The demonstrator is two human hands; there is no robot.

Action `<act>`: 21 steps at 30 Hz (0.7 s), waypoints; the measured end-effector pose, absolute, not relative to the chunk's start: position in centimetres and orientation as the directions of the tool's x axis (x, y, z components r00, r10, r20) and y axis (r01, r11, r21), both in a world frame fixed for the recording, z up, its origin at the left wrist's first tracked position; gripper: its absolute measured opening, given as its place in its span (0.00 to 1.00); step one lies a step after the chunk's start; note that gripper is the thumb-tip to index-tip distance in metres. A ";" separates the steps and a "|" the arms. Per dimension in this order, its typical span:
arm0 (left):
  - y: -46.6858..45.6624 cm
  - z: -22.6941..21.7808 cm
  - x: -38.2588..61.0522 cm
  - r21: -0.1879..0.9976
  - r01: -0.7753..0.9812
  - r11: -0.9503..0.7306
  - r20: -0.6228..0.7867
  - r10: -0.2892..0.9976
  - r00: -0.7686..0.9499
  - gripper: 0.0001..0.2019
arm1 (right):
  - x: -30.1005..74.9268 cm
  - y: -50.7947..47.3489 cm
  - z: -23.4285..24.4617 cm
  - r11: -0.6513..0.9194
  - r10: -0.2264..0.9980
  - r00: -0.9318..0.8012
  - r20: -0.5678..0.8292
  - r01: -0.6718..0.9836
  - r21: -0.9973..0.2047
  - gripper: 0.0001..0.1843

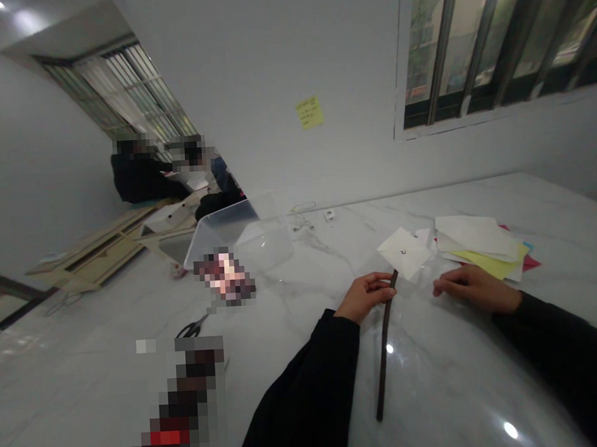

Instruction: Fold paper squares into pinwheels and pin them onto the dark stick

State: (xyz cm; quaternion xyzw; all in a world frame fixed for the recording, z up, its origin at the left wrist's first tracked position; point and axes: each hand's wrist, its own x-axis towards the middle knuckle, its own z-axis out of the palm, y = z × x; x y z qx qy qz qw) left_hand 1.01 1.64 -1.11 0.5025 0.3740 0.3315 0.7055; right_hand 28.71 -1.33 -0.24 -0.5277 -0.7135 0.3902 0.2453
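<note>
My left hand (367, 295) is closed around the upper part of a thin dark brown stick (383, 359), which slants down toward me over the table. At the stick's top is a white folded-paper pinwheel (410, 261), with a small shiny pin in its middle. To the right of the pinwheel, apart from it, my right hand (477, 289) is curled with thumb and fingers drawn together, and nothing shows in it. Just behind that hand lies a pile of paper sheets (476, 235), white, yellow and some red.
Scissors (191, 328) lie left on the marble-patterned table (296, 377). Behind them stands a clear plastic bin (267, 242). A small white plug (329, 215) and cable (303, 220) sit by the wall, under a yellow sticky note (310, 113). Other people (138, 168) sit far left.
</note>
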 end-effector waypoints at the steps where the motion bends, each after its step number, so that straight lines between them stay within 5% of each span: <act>1: 1.6 -1.1 1.0 0.957 -0.093 0.275 -0.193 0.843 0.501 0.26 | 28.7 -1.3 -0.3 0.151 0.948 -0.315 -0.046 0.570 -0.808 0.24; 5: 1.6 -1.0 0.9 0.959 -0.095 0.268 -0.184 0.838 0.513 0.25 | 28.7 -1.3 -0.2 0.127 0.989 -0.133 0.067 0.522 -0.843 0.25; 9: 1.6 -0.9 0.9 0.959 -0.084 0.270 -0.191 0.836 0.514 0.25 | 28.6 -1.5 0.2 0.103 0.994 -0.011 0.108 0.410 -0.906 0.37; 13: 1.6 -0.8 1.0 0.959 -0.079 0.273 -0.192 0.826 0.530 0.25 | 28.0 -1.9 0.9 0.086 0.996 0.000 0.090 0.303 -0.949 0.47; 21: 1.7 -0.9 0.9 0.963 -0.060 0.263 -0.188 0.812 0.552 0.25 | 27.8 -2.0 0.7 0.044 0.998 0.024 0.051 0.228 -0.973 0.52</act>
